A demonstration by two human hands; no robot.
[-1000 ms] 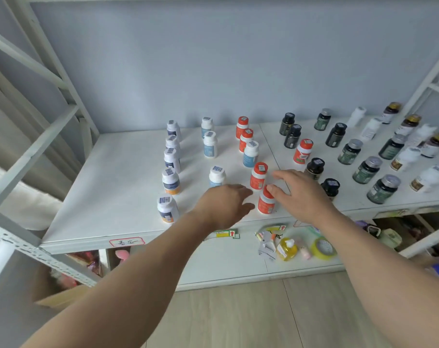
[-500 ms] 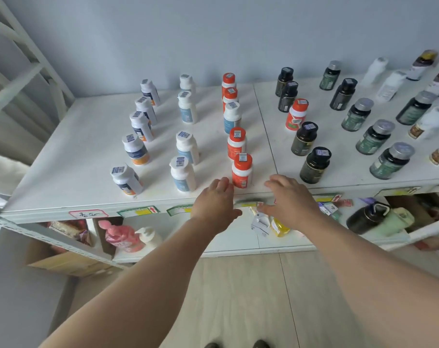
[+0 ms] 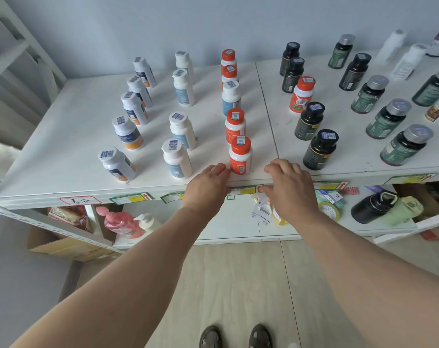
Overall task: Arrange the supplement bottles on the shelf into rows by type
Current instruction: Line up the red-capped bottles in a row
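On the white shelf [image 3: 70, 116] stand supplement bottles in columns. Far left is a column of white bottles with dark-and-orange labels [image 3: 134, 108]. Beside it stand white bottles with pale blue labels [image 3: 182, 130]. A column of red-capped bottles follows, with one blue-label bottle [image 3: 231, 97] in its middle. The nearest red-capped bottle [image 3: 240, 155] stands at the front edge. My left hand [image 3: 207, 188] hovers just left of it, my right hand [image 3: 290, 188] just right; both have loosely curled fingers and hold nothing. Another red-capped bottle [image 3: 300, 94] stands among black bottles [image 3: 320, 149].
Green-label bottles with silver caps [image 3: 405, 144] and white bottles [image 3: 405, 61] fill the right side. Below, a lower shelf holds a pink pump bottle [image 3: 119, 222], a black flask [image 3: 370, 207], tape and small items. A cardboard box [image 3: 62, 244] sits on the floor at left.
Both hands have drawn back from the front red-capped bottle toward the shelf's front edge. The view has tilted down and moved closer to the shelf.
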